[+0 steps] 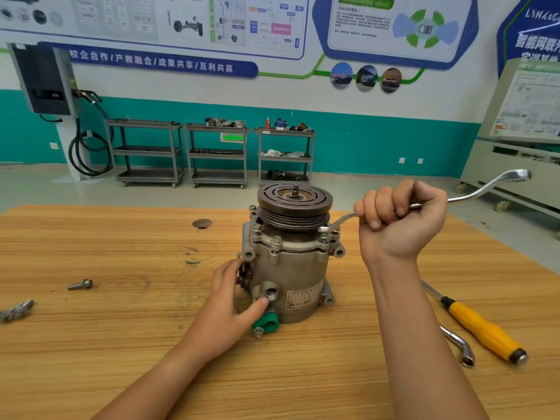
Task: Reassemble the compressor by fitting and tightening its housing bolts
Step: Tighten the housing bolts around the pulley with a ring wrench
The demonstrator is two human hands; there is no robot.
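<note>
The grey compressor (291,268) stands upright on the wooden table (121,344), pulley on top. Several housing bolts (276,239) sit around its upper flange. My right hand (400,219) grips the middle of an offset ring wrench (491,184); the wrench's lower end sits on a bolt at the flange's right side. My left hand (233,301) holds the compressor's lower left side, thumb against a port on the front. A loose bolt (80,284) lies on the table to the left.
A yellow-handled screwdriver (481,328) and a bent socket wrench (459,344) lie at the right. A metal bracket piece (16,310) lies at the far left edge. A green cap with a bolt (266,324) rests at the compressor's base. Shelving carts stand by the far wall.
</note>
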